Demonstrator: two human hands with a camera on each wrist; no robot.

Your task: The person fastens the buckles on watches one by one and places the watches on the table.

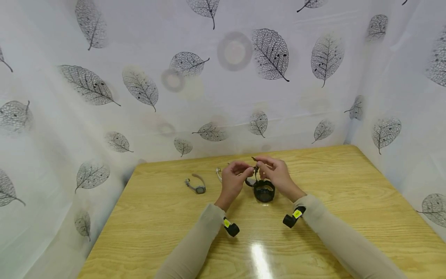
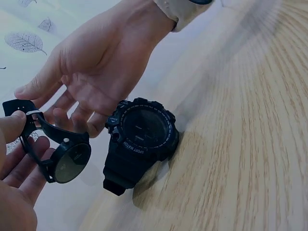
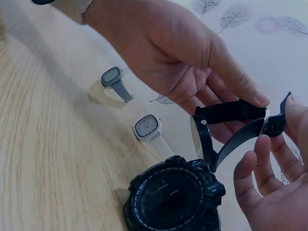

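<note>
A black wristwatch (image 2: 72, 162) with a round face hangs between both hands above the table, its strap looped through a silver buckle. My left hand (image 1: 231, 180) pinches the strap by the buckle, with the thumb on top in the right wrist view. On the other side, my right hand (image 1: 278, 176) pinches the strap's loose end between thumb and fingers. Just below and beside the hands, a chunky black sport watch (image 1: 264, 192) stands on the table with its band closed in a loop. The palms face each other.
Left of the hands, a white watch (image 3: 147, 126) is partly hidden behind the left hand in the head view. Farther left lies a grey watch (image 1: 200, 190), its strap spread. The wooden table (image 1: 150, 224) meets a leaf-patterned curtain (image 1: 146, 128) at the back and sides.
</note>
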